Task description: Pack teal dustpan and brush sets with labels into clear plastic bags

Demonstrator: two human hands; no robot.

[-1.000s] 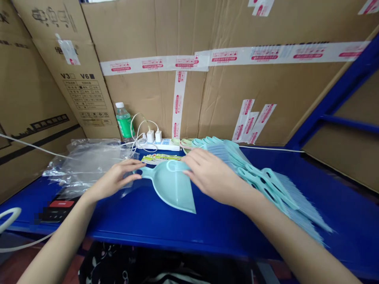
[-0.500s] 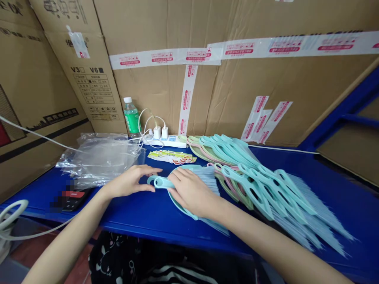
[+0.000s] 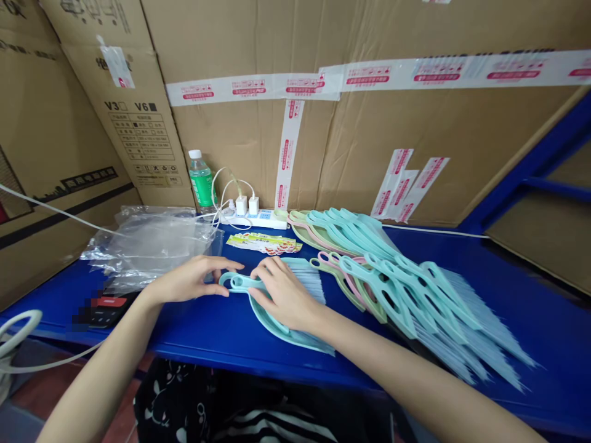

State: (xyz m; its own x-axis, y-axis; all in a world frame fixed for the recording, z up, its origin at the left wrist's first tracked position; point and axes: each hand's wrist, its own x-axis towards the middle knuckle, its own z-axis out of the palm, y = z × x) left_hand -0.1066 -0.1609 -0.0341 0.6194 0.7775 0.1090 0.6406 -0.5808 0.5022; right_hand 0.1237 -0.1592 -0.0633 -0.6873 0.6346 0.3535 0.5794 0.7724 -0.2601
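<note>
A light blue hand brush (image 3: 244,283) lies on a matching small dustpan (image 3: 265,320), their looped handle ends side by side and pointing left. My right hand (image 3: 289,298) is closed over the brush where the handle meets the head, hiding much of it. Pale bristles (image 3: 310,280) show beyond my knuckles. At the loop ends, my left hand (image 3: 194,280) curves with thumb and fingers apart; it holds nothing, and whether the thumb touches the loop I cannot tell.
Several light blue brushes (image 3: 401,295) are heaped to the right, with dustpans (image 3: 332,231) in blue, pink and green. Clear plastic bags (image 3: 157,240) lie left. Behind are printed labels (image 3: 263,243), a power strip (image 3: 268,219) and a bottle (image 3: 202,181). Cardboard (image 3: 249,147) walls the back.
My right hand and the brush with the dustpan have shifted slightly left, and the brush sits more squarely over the pan. My left hand stays beside the loop ends, fingers still apart.
</note>
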